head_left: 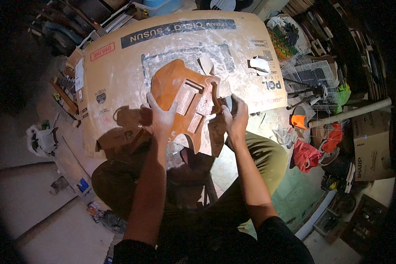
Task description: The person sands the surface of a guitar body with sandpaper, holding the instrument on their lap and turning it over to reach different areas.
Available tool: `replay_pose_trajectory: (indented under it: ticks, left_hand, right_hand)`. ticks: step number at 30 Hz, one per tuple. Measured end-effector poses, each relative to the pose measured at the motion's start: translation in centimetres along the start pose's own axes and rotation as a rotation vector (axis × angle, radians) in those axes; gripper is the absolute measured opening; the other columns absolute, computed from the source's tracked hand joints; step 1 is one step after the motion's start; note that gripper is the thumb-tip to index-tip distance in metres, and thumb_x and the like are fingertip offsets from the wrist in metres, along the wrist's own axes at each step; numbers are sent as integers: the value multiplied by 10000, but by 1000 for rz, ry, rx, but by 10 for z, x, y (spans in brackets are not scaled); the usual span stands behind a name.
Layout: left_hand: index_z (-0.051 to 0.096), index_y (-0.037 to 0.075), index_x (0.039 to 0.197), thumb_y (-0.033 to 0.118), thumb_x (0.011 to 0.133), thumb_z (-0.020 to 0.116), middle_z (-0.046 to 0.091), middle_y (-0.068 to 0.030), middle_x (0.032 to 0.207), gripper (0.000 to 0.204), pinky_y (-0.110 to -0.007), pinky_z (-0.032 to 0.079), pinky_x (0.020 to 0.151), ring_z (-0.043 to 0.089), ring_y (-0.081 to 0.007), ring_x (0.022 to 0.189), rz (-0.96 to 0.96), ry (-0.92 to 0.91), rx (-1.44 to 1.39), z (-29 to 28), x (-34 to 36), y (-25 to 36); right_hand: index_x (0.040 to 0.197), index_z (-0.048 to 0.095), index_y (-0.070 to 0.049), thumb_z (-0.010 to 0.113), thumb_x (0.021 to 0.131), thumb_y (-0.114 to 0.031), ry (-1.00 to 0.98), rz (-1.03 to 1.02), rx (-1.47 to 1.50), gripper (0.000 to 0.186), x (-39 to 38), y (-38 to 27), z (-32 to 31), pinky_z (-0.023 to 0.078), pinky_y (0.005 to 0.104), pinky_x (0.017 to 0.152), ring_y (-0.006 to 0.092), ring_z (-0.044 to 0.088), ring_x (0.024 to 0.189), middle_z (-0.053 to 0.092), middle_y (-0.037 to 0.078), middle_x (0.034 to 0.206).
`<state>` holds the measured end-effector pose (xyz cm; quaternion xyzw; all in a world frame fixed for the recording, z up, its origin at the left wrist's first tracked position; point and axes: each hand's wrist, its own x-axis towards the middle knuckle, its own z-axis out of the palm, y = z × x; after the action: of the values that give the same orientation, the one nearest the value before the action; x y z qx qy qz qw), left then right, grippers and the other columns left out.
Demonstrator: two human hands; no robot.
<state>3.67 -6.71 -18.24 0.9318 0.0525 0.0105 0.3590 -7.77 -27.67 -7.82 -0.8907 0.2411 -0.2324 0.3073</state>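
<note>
An orange-brown wooden guitar body [167, 81] with routed cavities lies tilted at the near edge of a dusty cardboard sheet [110, 75]. My left hand [159, 112] is closed on its left side, thumb over the face. Beside the body's right edge, my right hand [236, 115] has fingers curled round a small grey-blue block [228, 102], partly hidden by them; whether it touches the wood I cannot tell. Behind the body rests a white paper piece [206, 65]; another folded white piece [260, 66] sits farther right.
Around the cardboard are wire racks [314, 79], a red bag [306, 156], a long pale pipe [352, 114], cardboard boxes [372, 149], an orange object [298, 118] and a white plastic bag [42, 141]. My bent knees frame the space below the guitar body.
</note>
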Motion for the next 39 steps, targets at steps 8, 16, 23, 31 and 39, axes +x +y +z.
replay_pose_trajectory:
  ticks: [8, 16, 23, 31, 39]
  left_hand:
    - [369, 237, 1511, 545, 779, 703, 525, -218, 1209, 862, -482, 467, 932, 528, -370, 1136, 83, -107, 416, -47, -2, 54]
    - [343, 235, 1525, 533, 781, 713, 490, -282, 1293, 883, -525, 439, 987, 491, -439, 1222, 25, -144, 221, -37, -2, 57]
    - [348, 234, 1521, 544, 784, 716, 532, -279, 1254, 880, -510, 489, 911, 568, -431, 1113, 162, 7, 446, -17, -4, 38]
    - [316, 206, 1534, 507, 784, 722, 603, -249, 1045, 904, -471, 497, 809, 605, -401, 943, 252, -81, 416, -20, 3, 38]
    - [293, 127, 1537, 447, 751, 786, 645, -217, 858, 982, -469, 506, 650, 635, -388, 723, 314, 84, 539, 2, 12, -10]
  right_hand:
    - [1077, 602, 15, 641, 871, -138, -342, -124, -175, 259, -50, -22, 15, 430, 448, 811, 382, 541, 897, 555, 209, 903]
    - [1117, 656, -105, 638, 852, -144, -435, -205, -221, 268, -83, -10, 7, 450, 496, 789, 397, 550, 929, 565, 208, 964]
    - [1048, 649, -59, 664, 874, -177, -224, -165, 17, 212, -97, -8, 22, 433, 488, 808, 382, 535, 931, 579, 192, 990]
    - [1097, 634, -49, 697, 832, -153, -137, -73, -16, 291, -93, 22, 36, 429, 506, 803, 405, 536, 933, 583, 210, 996]
    - [1113, 666, -89, 676, 840, -150, -286, -97, -119, 280, -88, -5, 13, 465, 488, 820, 390, 542, 967, 572, 199, 1074]
